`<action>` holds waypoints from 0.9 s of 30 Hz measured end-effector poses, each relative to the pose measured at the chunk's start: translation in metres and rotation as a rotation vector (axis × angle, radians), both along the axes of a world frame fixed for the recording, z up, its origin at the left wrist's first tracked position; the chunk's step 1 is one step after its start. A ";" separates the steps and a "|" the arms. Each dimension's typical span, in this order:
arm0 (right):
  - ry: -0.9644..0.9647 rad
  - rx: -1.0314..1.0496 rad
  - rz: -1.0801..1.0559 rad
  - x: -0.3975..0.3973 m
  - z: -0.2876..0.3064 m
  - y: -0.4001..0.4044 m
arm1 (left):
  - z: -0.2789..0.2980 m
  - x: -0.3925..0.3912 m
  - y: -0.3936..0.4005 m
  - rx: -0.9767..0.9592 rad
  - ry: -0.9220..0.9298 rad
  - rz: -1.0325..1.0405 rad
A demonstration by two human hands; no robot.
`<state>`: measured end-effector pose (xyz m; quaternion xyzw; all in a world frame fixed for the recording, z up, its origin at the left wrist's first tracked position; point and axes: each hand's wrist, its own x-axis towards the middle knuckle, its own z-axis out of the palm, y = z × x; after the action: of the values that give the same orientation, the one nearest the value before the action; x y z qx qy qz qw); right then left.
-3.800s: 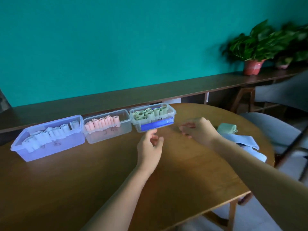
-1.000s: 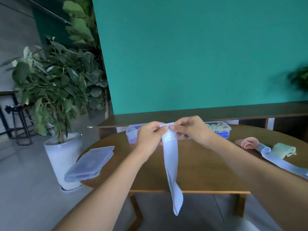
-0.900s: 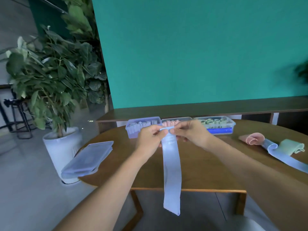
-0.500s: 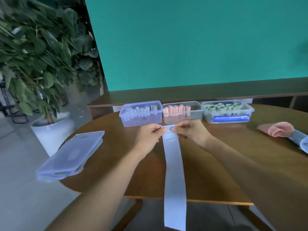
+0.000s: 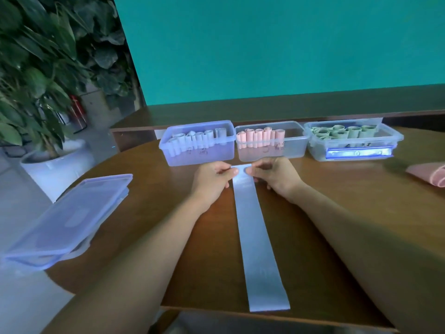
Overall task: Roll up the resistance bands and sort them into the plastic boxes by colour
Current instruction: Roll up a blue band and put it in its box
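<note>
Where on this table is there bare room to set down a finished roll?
Bare wood lies between the stacked clear lids and the left hand, and right of the flat pale blue band, short of the pink band at the right edge. The back is crowded: the blue-roll box, pink-roll box and green-roll box stand side by side.

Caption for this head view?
Both hands, left and right, pinch a flat blue band before three sorting boxes.

Two forearms, bare from lower frame edge to wrist; no sleeves in view. Left hand (image 5: 212, 180) and right hand (image 5: 274, 175): bare, ungloved. No rings, watch or bands visible. Fingers (image 5: 252, 170) bare, nails short.
</note>
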<state>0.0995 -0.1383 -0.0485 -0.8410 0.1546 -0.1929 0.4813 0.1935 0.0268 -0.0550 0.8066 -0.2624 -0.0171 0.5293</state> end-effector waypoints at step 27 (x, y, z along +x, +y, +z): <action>-0.058 -0.179 0.436 -0.205 -0.002 0.071 | 0.005 -0.172 0.118 0.163 -0.215 -0.339</action>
<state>-0.1054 -0.0677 -0.0506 -0.8878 -0.0622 -0.1214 0.4395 0.0214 0.1448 -0.0497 0.7884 -0.4470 -0.0407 0.4206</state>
